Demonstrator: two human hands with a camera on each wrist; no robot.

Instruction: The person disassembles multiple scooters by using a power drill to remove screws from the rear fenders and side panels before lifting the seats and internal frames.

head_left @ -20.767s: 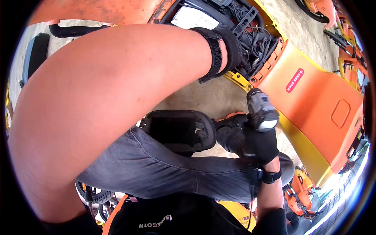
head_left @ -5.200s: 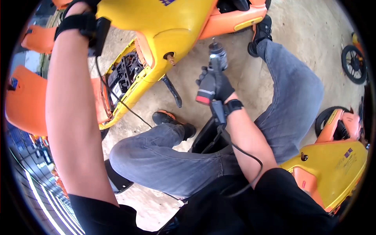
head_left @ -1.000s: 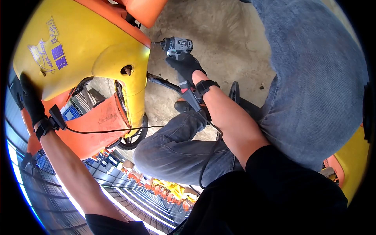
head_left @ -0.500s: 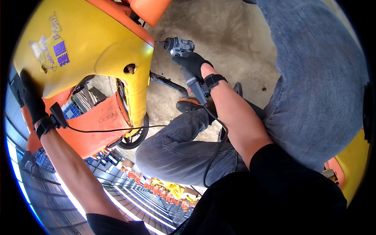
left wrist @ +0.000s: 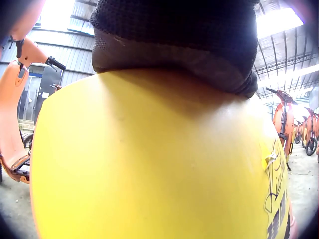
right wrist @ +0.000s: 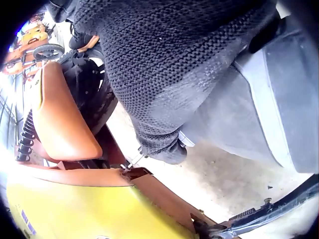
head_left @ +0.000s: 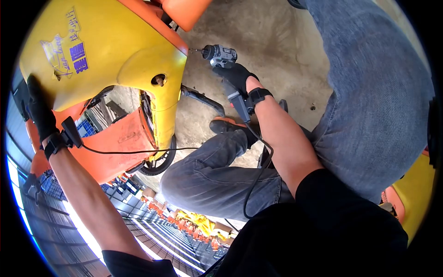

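Observation:
My gloved right hand (head_left: 236,76) grips a grey cordless drill (head_left: 223,56) by its handle. The drill lies level, its bit pointing left at the corner of the orange trim (head_left: 173,36) on a yellow scooter panel (head_left: 106,46). In the right wrist view the bit tip (right wrist: 126,167) is right at the trim's edge, while the glove (right wrist: 159,69) hides most of the drill. My gloved left hand (head_left: 41,113) rests on the panel's far left end. The left wrist view has that glove (left wrist: 174,45) pressed over the top of the yellow panel (left wrist: 149,164).
A black kickstand (head_left: 203,98) juts from under the scooter beside my shoe (head_left: 226,124). A cable (head_left: 138,152) runs from the left wrist across an orange panel (head_left: 115,147). Another yellow scooter (head_left: 417,194) stands behind at the right. More scooters (left wrist: 284,122) stand farther off.
Earlier, the drill was held away from the scooter; now its bit is at the trim corner. The left hand has come to the panel's end. Over the last second the view shifted slightly.

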